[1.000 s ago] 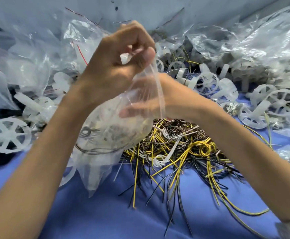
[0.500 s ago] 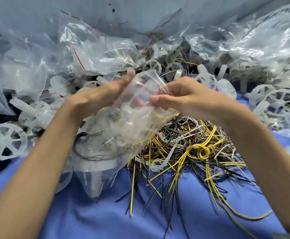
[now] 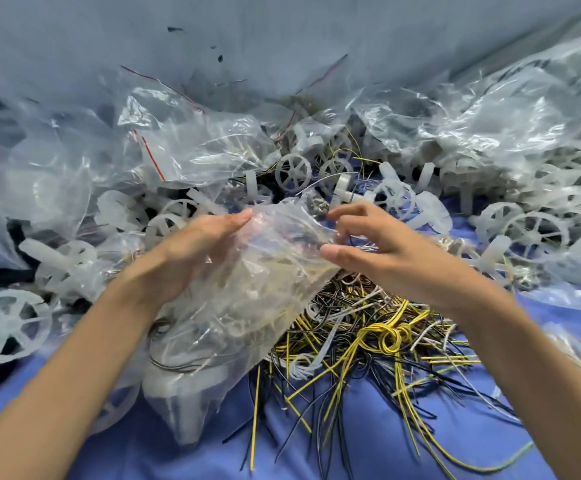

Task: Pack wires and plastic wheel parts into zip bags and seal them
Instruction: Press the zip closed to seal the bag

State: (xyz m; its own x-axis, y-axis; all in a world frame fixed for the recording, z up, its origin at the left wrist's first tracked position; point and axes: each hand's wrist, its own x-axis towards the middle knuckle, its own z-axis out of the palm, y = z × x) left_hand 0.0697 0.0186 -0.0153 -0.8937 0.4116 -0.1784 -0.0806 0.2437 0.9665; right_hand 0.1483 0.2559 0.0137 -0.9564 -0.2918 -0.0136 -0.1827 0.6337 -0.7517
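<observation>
My left hand (image 3: 192,252) holds a clear zip bag (image 3: 247,306) near its top, thumb on the near side and fingers showing through the plastic. The bag holds wires and a white wheel part and hangs down to the blue cloth. My right hand (image 3: 389,252) is at the bag's right upper edge, fingers loosely curved and apart, with the thumb tip touching the plastic. A tangled pile of yellow, black and white wires (image 3: 368,330) lies under and right of the bag. White plastic wheels (image 3: 292,173) lie scattered behind.
Crumpled clear zip bags (image 3: 185,143) are heaped at the back left, with more bags (image 3: 490,126) at the back right. A large wheel (image 3: 5,327) lies at the left, and others (image 3: 535,233) at the right. Blue cloth (image 3: 351,448) covers the table.
Both hands have lowered with the bag. My right hand, which pinched the bag's top half a second ago, has let go and spread its fingers. My left hand has shifted to the bag's side.
</observation>
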